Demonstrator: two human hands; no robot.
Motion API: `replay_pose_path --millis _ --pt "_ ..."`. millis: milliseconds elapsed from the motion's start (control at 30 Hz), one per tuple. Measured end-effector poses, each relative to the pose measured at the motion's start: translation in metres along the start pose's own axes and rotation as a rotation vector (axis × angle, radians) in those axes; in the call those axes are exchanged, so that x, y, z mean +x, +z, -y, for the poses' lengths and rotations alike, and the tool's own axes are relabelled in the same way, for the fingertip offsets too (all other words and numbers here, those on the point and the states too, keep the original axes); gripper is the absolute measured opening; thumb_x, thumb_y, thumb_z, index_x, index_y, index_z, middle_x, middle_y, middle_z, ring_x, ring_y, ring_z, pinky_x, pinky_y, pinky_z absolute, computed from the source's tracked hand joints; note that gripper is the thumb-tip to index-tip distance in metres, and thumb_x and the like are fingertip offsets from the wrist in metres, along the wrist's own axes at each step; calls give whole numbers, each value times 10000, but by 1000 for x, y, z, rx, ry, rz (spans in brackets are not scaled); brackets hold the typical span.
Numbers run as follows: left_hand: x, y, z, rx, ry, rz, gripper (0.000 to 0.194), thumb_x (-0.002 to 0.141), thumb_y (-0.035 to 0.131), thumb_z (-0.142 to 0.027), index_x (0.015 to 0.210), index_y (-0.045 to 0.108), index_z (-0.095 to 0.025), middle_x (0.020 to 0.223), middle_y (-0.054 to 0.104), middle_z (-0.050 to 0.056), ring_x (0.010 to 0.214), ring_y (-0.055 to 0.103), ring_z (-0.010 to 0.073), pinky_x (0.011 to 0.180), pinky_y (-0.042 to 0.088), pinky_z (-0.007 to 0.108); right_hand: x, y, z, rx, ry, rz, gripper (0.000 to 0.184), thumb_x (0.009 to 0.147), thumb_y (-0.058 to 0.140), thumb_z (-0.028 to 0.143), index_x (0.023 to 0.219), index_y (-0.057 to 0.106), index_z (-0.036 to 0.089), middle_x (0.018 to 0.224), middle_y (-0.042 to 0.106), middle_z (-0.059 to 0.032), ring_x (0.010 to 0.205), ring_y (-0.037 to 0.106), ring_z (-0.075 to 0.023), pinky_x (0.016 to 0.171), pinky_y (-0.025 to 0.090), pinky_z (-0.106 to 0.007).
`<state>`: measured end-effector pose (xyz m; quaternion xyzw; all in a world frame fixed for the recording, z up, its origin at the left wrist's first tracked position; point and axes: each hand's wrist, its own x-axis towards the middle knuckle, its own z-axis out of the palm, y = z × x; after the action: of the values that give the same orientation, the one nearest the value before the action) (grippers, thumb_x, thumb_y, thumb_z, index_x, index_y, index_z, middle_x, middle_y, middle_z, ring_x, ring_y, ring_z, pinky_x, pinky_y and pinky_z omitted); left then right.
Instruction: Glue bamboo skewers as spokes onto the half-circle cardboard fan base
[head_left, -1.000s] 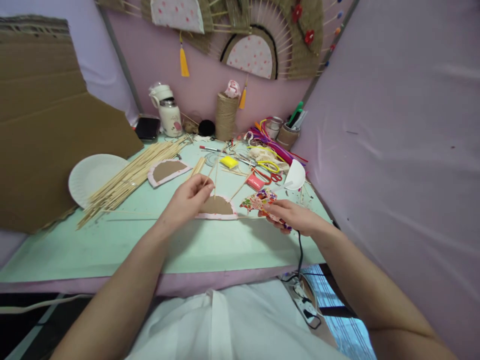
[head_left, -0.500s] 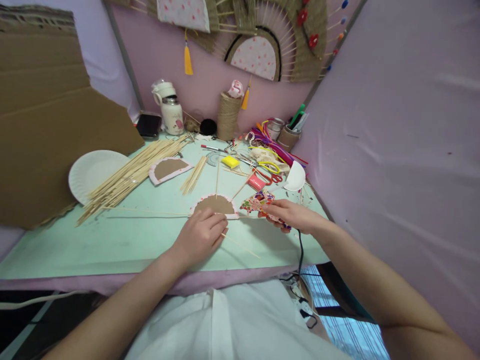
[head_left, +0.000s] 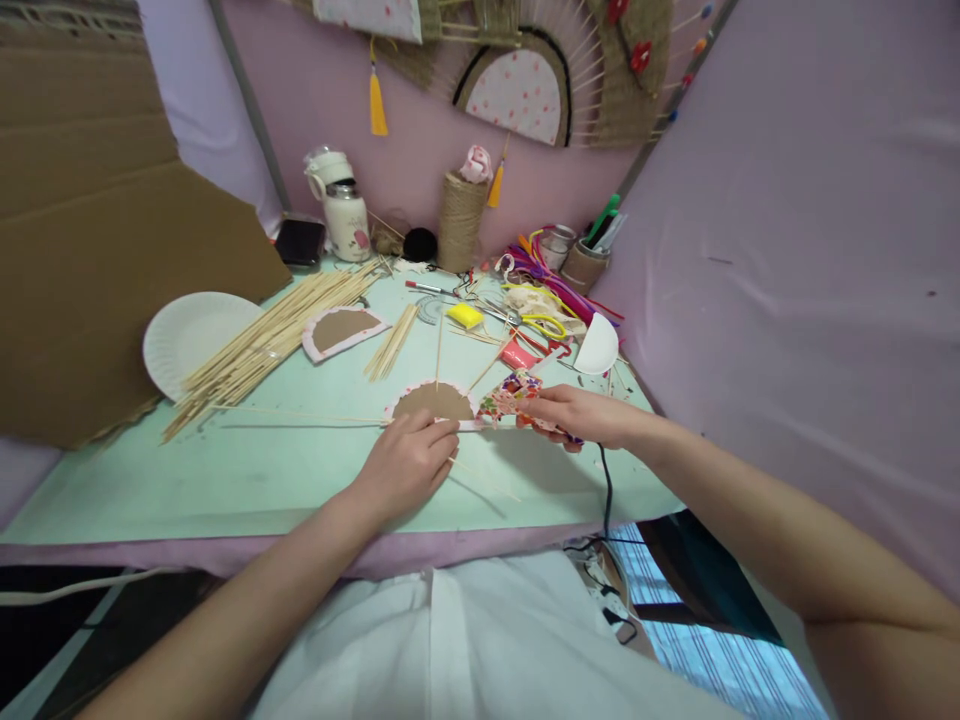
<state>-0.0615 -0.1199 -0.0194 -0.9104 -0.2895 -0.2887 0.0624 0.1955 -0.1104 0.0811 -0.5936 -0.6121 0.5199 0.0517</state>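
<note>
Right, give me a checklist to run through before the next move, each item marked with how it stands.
1. Right hand gripping the flower-patterned tool: ok.
2. Left hand free: not ok; it lies over the straight edge of the near cardboard half-disc, a thin stick jutting from under its fingers.
3. Tool's tip clear of the half-disc: cannot tell; it is close to the right end, contact unclear.
4. Cord clear of the half-disc: ok; it drops over the table's front edge.
5. Spare short sticks at hand: ok; they lie behind the half-disc, to its left.
</note>
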Motion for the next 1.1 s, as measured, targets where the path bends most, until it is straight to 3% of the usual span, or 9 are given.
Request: replay_pose_path --millis 533,1100 --pt "-2 0 1 6 -3 55 182 912 534 -144 871 711 -159 1077 736 66 857 528 214 744 458 374 5 2 15 -137 30 18 611 788 498 804 748 510 194 631 455 23 499 437 -91 448 409 -223" --pt "-5 4 2 0 -24 80 135 889 563 -138 870 692 -167 1064 725 58 865 516 218 765 433 374 12 1 13 -155 29 41 625 780 496 815 714 502 194 587 433 31 489 413 -89 419 406 -222"
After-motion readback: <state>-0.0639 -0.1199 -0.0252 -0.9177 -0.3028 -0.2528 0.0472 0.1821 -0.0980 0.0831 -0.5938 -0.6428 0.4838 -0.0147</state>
